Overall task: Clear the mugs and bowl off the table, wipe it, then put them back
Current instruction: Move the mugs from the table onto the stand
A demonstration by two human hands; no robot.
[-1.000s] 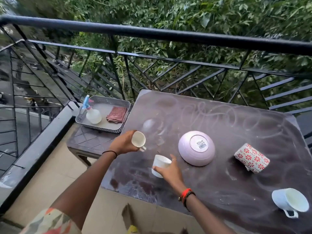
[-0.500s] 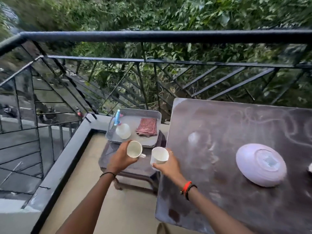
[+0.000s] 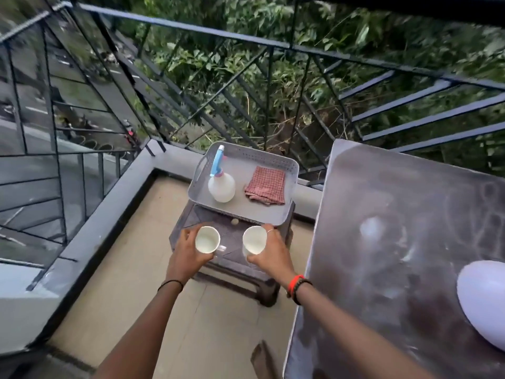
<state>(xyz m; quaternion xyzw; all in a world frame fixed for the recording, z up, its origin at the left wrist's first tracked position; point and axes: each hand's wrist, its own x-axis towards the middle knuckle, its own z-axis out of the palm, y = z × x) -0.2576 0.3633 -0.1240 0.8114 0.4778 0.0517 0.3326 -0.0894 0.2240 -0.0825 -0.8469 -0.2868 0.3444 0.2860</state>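
- Two white mugs, one per hand. The left hand [image 3: 188,254] is wrapped round the left mug [image 3: 207,239], mouth up, handle sticking out toward 3 o'clock. The right hand [image 3: 269,254] is clamped on the right mug [image 3: 254,240], fingers over the far side, a ring on one finger.
- Both mugs are over the front part of a small dark stool [image 3: 232,258]; can't tell if they're touching it or just above it.
- Behind them at 12 o'clock, a grey perforated tray [image 3: 273,214] sits on the stool's back half. In it: a spray bottle [image 3: 222,187] with a blue trigger, lying on the left side, and a folded red checked cloth [image 3: 266,187] on the right side, the two apart.
- Bowl [image 3: 483,302] is upside down on the table [image 3: 382,242] way over at 4 o'clock, cut off by the frame edge.
- The table top is dark and really smeary, chalky streaks and swirls all over, plus a pale round mark near its middle.
- Floor [image 3: 136,283] is plain beige tile with a raised grey kerb along the edge.
- It's a balcony corner: black metal railing [image 3: 246,39] with diagonal bars, thick green foliage past it at 12 to 2 o'clock, a road far below at 9 to 10 o'clock.
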